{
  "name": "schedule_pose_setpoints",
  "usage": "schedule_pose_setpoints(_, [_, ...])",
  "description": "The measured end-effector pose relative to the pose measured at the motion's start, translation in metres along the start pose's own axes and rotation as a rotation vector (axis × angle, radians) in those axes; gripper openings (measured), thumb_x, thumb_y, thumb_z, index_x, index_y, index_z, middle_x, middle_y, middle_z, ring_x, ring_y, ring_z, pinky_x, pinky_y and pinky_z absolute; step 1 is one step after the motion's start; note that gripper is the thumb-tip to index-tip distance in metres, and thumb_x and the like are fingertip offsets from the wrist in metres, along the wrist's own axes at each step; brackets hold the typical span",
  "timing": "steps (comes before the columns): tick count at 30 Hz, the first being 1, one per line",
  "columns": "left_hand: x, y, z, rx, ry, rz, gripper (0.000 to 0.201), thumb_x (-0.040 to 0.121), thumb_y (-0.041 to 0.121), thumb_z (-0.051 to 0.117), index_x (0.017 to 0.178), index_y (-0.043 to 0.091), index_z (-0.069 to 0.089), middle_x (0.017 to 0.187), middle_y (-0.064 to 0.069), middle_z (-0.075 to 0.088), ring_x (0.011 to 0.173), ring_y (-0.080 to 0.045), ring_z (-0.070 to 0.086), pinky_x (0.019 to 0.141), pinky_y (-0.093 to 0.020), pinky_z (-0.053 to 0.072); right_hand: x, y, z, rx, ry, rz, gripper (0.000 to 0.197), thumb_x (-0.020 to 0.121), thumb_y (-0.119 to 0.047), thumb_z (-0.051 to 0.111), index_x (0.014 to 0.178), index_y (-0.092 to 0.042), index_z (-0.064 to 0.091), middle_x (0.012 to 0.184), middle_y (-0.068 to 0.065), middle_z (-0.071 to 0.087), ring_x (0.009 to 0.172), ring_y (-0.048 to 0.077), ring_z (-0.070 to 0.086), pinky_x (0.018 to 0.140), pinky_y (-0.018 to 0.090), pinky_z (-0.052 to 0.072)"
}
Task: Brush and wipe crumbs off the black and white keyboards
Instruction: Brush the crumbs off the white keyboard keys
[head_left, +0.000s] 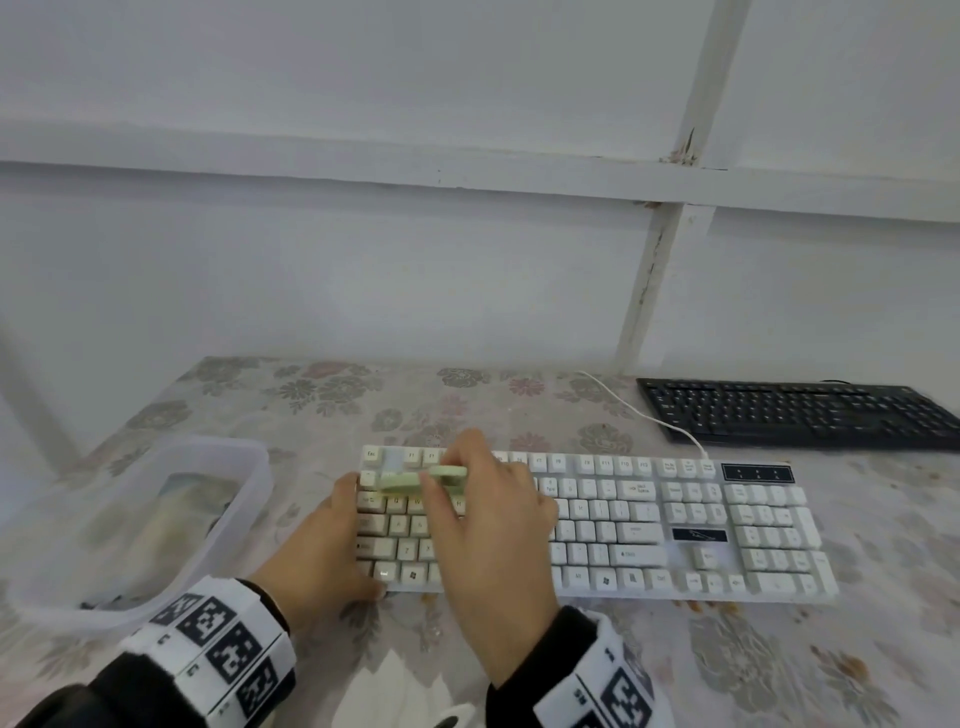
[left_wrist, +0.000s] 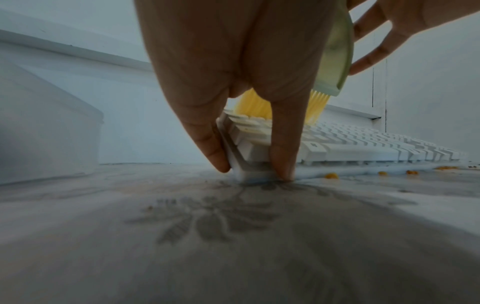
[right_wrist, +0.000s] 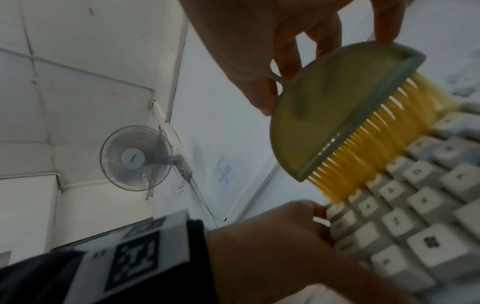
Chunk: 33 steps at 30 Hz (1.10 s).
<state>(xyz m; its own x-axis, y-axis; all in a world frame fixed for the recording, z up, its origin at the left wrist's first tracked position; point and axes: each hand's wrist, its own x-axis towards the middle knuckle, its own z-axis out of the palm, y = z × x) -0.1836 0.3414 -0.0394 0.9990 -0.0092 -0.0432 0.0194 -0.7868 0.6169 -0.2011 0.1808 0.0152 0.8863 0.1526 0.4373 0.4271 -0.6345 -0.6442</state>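
Observation:
A white keyboard lies across the middle of the table, and a black keyboard lies at the back right. My left hand grips the white keyboard's near left corner, thumb on the front edge and fingers on the left end. My right hand pinches a pale green brush with yellow bristles. The bristles press on the upper left keys. Orange crumbs lie on the cloth along the keyboard's front edge.
A clear plastic tub stands to the left of the white keyboard. White tissues lie at the near edge. The white cable runs back between the two keyboards. A flowered cloth covers the table, with a wall behind.

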Motion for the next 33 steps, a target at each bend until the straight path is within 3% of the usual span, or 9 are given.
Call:
schedule_pose_setpoints(4, [0.0,-0.002,0.0,-0.009,0.003,0.007,0.09,0.061,0.026,0.08,0.132,0.023,0.024,0.113,0.013,0.051,0.097,-0.002,0.055,0.068,-0.009,0.046,0.001,0.0,-0.008,-0.066,0.171,-0.042,0.016,0.082,-0.032,0.048,0.084,-0.033,0.033,0.064,-0.018,0.041,0.07,0.014,0.053,0.074,0.044,0.044])
schedule_pose_setpoints(9, [-0.001,0.004,-0.001,0.012,0.003,0.019,0.083,0.065,0.017,0.078,0.125,0.023,0.021,0.103,0.016,0.047,0.084,0.005,0.049,0.065,-0.003,0.042,-0.004,-0.006,-0.006,0.047,-0.003,-0.043,0.014,0.086,-0.049,0.032,0.085,-0.036,0.036,0.065,-0.024,0.037,0.08,0.012,0.049,0.082,0.038,0.035])
schedule_pose_setpoints(12, [-0.001,0.001,-0.001,0.007,0.001,0.019,0.084,0.064,0.018,0.077,0.129,0.021,0.024,0.11,0.01,0.05,0.091,0.0,0.052,0.066,-0.005,0.044,0.0,0.005,-0.014,0.035,0.002,0.017,0.015,0.088,-0.049,0.036,0.085,-0.034,0.035,0.065,-0.022,0.038,0.08,0.014,0.049,0.085,0.042,0.04])
schedule_pose_setpoints(15, [0.0,-0.002,0.0,0.019,0.011,0.014,0.085,0.063,0.02,0.078,0.129,0.021,0.024,0.112,0.008,0.05,0.095,-0.004,0.052,0.064,-0.007,0.043,0.005,0.009,-0.025,0.078,0.012,0.049,0.018,0.094,-0.036,0.048,0.085,-0.03,0.035,0.064,-0.018,0.041,0.079,0.016,0.049,0.085,0.046,0.044])
schedule_pose_setpoints(19, [-0.002,0.002,0.0,-0.003,0.015,0.029,0.081,0.064,0.016,0.078,0.124,0.025,0.023,0.106,0.014,0.047,0.088,0.003,0.05,0.064,-0.004,0.043,-0.001,-0.005,-0.022,0.119,0.051,-0.007,0.014,0.087,-0.048,0.04,0.083,-0.036,0.035,0.066,-0.021,0.043,0.077,0.011,0.051,0.081,0.045,0.045])
schedule_pose_setpoints(23, [-0.003,0.004,-0.001,-0.022,0.01,0.032,0.085,0.063,0.014,0.078,0.128,0.022,0.024,0.112,0.01,0.048,0.094,-0.001,0.05,0.067,-0.005,0.043,-0.001,0.011,-0.028,0.024,-0.041,0.069,0.014,0.095,-0.041,0.043,0.087,-0.034,0.034,0.073,-0.019,0.044,0.082,0.008,0.046,0.095,0.039,0.037])
schedule_pose_setpoints(26, [-0.003,0.004,-0.002,-0.017,0.007,0.033,0.086,0.064,0.014,0.077,0.13,0.021,0.023,0.115,0.008,0.048,0.094,-0.001,0.048,0.067,-0.002,0.041,0.003,0.016,-0.044,-0.003,0.002,0.101,0.022,0.096,-0.031,0.049,0.082,-0.033,0.032,0.071,-0.016,0.045,0.08,0.011,0.045,0.092,0.041,0.041])
schedule_pose_setpoints(31, [-0.002,0.003,-0.001,-0.019,-0.002,0.024,0.089,0.064,0.015,0.078,0.131,0.022,0.02,0.113,0.008,0.05,0.091,0.0,0.05,0.065,-0.004,0.043,0.002,0.019,-0.048,0.246,0.002,0.13,0.017,0.091,-0.033,0.058,0.083,-0.032,0.044,0.084,-0.008,0.06,0.082,0.012,0.056,0.077,0.031,0.048])
schedule_pose_setpoints(33, [-0.003,0.003,-0.001,-0.029,-0.004,0.033,0.088,0.064,0.014,0.077,0.131,0.022,0.02,0.113,0.009,0.049,0.092,0.002,0.05,0.066,-0.004,0.044,-0.001,0.03,-0.047,0.207,0.021,0.144,0.017,0.091,-0.033,0.058,0.083,-0.035,0.043,0.083,-0.008,0.061,0.083,0.014,0.057,0.082,0.039,0.048])
